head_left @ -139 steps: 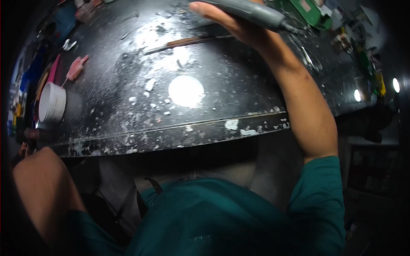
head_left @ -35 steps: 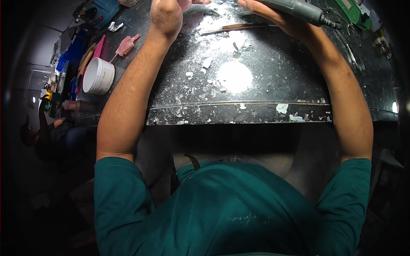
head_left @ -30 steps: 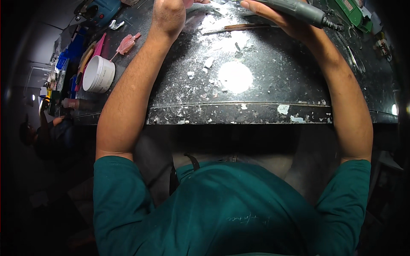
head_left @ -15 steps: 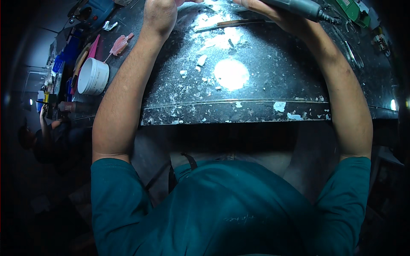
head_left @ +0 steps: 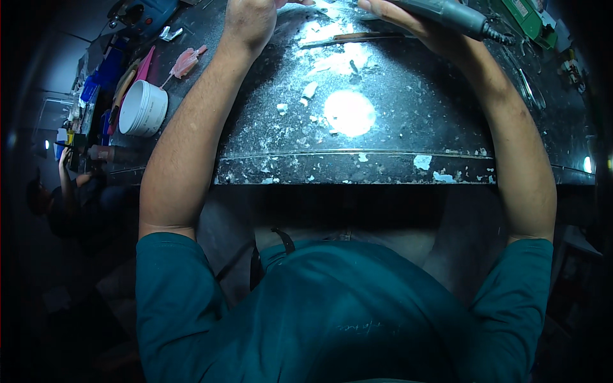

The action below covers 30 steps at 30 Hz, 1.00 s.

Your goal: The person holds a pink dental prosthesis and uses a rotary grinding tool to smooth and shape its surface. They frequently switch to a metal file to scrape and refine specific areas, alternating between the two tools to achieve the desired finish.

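Note:
At the top edge, my right hand (head_left: 415, 24) is closed around a dark grey rotary handpiece (head_left: 447, 15) with a coiled cord at its rear. The handpiece's working tip lies beyond the frame. Opposite it, my left hand (head_left: 253, 24) has its fingers curled toward the bright patch between the hands. Whatever it pinches is cut off by the upper edge. Below both hands a slim knife-like tool (head_left: 354, 38) with a brown handle lies across the dark, dusty worktop (head_left: 408, 96). White chips (head_left: 310, 90) are scattered nearer to me.
Left of my forearm stand a white tub (head_left: 143, 108), a pink piece on a stick (head_left: 186, 62) and a blue machine (head_left: 143, 19). A green box (head_left: 530, 22) and wire tools (head_left: 531, 89) lie at the right. Another person (head_left: 64, 198) sits at far left.
The view has shifted slightly, so the worktop things appear a little farther right. Both hands keep much the same pose, the right one still holding the handpiece.

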### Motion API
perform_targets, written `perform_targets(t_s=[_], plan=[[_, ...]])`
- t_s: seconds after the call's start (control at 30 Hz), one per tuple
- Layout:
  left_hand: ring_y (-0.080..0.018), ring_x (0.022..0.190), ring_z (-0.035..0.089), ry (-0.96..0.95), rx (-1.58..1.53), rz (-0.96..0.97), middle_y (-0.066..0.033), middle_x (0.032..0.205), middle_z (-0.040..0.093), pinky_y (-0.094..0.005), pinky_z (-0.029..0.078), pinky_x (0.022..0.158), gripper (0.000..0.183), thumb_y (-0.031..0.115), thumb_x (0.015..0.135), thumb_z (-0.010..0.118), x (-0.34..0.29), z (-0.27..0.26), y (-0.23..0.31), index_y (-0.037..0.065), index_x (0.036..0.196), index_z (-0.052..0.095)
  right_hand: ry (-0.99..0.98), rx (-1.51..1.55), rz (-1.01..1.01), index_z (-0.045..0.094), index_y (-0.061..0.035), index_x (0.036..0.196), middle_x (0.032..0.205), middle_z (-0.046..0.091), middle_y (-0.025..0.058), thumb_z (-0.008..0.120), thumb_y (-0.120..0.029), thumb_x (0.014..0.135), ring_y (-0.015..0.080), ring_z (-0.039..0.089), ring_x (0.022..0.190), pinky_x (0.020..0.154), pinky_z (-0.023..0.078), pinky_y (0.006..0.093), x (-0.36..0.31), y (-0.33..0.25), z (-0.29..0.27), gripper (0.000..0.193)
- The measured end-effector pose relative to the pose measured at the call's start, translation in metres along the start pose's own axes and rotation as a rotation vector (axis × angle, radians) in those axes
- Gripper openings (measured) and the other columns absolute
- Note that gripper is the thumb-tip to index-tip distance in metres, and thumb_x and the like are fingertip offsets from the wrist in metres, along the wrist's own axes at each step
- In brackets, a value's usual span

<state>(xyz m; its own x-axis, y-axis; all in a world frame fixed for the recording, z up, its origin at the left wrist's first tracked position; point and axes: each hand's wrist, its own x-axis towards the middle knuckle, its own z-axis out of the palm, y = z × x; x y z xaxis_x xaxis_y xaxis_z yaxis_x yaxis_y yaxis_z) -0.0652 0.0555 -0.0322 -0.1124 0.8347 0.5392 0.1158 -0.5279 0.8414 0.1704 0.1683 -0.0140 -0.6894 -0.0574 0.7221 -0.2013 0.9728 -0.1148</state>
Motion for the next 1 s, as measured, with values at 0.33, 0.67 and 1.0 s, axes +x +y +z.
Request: perform_targets(t_s=[0.33,0.67,1.0], plan=[[-0.0170,0.087,0.062,0.021,-0.019,-0.008,-0.0076,0.096,0.062,-0.0330,0.055,0.080,0.035,0.037,0.105,0.045,-0.003,-0.001,-0.001,0.005,0.111,0.059,-0.053,-0.039,0.056,0.073,0.0001,0.105,0.103,0.071,0.0157,0.071,-0.021,0.091,0.0285,0.070,0.091,0.078,0.058,0.0367,0.004,-0.011,-0.003,0.025],[-0.0161,0.086,0.061,0.026,0.075,-0.018,-0.0065,0.094,0.062,-0.0313,0.052,0.078,0.035,0.036,0.106,0.046,-0.001,0.000,0.001,0.004,0.108,0.060,0.016,0.010,-0.061,0.073,0.0004,0.104,0.104,0.071,0.0149,0.073,-0.018,0.090,0.0283,0.070,0.091,0.078,0.058,0.0367,0.001,0.001,0.003,0.024],[-0.0154,0.086,0.061,-0.010,0.095,-0.010,-0.0074,0.096,0.063,-0.0301,0.052,0.081,0.040,0.037,0.106,0.042,-0.001,-0.005,0.004,0.002,0.109,0.061,0.046,0.043,-0.141,0.073,0.0009,0.104,0.104,0.071,0.0153,0.073,-0.019,0.089,0.0288,0.071,0.091,0.079,0.059,0.0365,0.004,0.003,0.004,0.025]])
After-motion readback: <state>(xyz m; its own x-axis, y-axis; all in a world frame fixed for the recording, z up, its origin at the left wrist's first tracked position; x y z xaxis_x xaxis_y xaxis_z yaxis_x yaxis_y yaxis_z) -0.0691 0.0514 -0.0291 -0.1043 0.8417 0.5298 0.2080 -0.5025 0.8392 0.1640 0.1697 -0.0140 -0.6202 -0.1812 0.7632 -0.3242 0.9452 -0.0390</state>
